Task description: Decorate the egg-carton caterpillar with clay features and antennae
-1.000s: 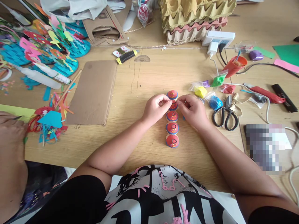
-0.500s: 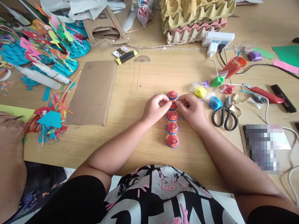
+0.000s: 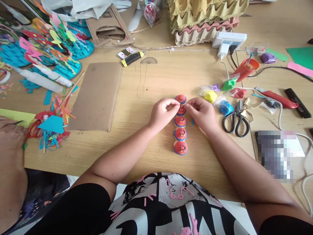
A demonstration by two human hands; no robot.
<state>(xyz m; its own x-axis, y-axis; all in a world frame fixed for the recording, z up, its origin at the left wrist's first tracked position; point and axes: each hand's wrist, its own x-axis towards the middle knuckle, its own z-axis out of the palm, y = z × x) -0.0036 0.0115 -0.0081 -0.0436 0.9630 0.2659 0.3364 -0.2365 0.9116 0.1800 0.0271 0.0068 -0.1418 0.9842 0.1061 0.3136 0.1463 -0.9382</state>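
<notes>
Several red, blue-rimmed clay-covered cups with small yellow features stand in a column on the table; the nearest cup (image 3: 180, 148) and the two above it carry a dark loop on top. My left hand (image 3: 163, 112) and my right hand (image 3: 201, 114) meet from either side at the second cup from the far end (image 3: 181, 111). Thumb and forefinger of each hand are pinched together at its upper edge. Whatever sits between the fingertips is too small to make out. Beyond them is the farthest cup (image 3: 180, 99).
To the right lie black-handled scissors (image 3: 236, 122), bagged clay such as a blue lump (image 3: 225, 107), and an orange cup (image 3: 246, 70). A cardboard sheet (image 3: 96, 96) lies left. Egg trays (image 3: 202, 23) are stacked behind. Another person's hand (image 3: 11, 133) rests at the left edge.
Both hands stay at the same cup, pinched as before. The right hand has drawn very slightly to the right; the whole view has shifted a little.
</notes>
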